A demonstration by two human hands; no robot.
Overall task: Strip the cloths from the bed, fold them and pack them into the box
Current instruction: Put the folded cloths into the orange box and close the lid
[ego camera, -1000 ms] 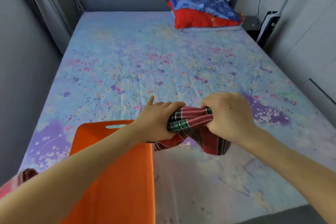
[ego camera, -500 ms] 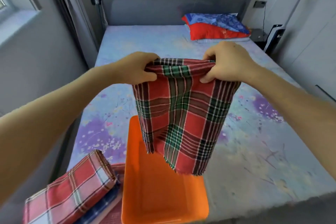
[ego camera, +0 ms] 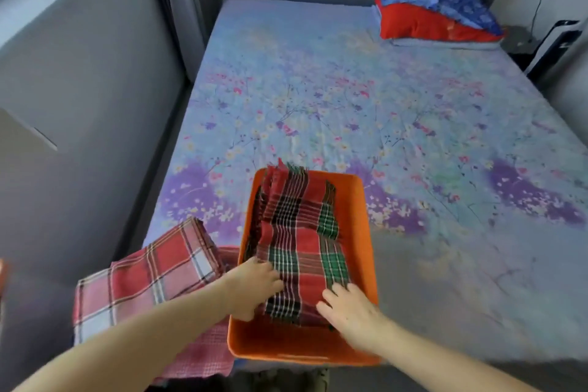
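Plaid cloth [ego camera: 299,242] down from mid-air, now lying in orange box [ego camera: 286,344] on bed [ego camera: 350,89]. Right hand [ego camera: 348,309] flat, fingers spread, pressing it. Left hand [ego camera: 254,288] at cloth's left edge, grasp unclear. Best: smooth folds flat, tuck fringe inside rim.

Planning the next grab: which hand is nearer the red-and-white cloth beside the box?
Left. The left hand is just right of the red-and-white cloth; the right hand lies farther right.
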